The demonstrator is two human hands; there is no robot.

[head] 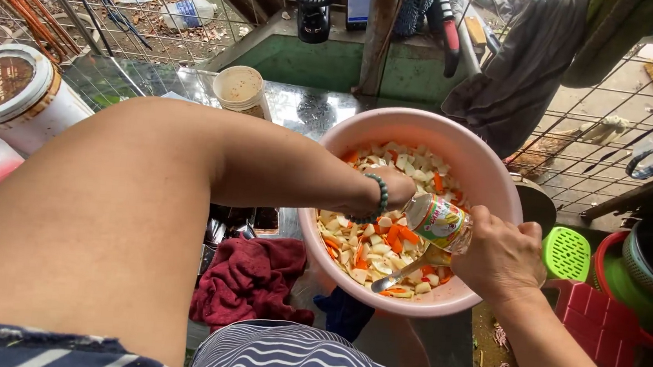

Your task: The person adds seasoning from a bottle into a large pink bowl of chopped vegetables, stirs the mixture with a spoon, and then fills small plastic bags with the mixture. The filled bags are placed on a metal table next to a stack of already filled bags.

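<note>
Tilting a small labelled bottle over a spoon, right hand grips it above the pink bowl of chopped vegetables. Left hand holds the bottle's neck. Vegetables already cut; seasoning apparently underway, mixing left.

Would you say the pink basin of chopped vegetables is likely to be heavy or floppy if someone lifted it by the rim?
The pink basin is probably heavy: chopped vegetables fill much of it. Its thin plastic wall may flex if lifted one-handed. It looks wide and low, so tipping seems unlikely.
</note>
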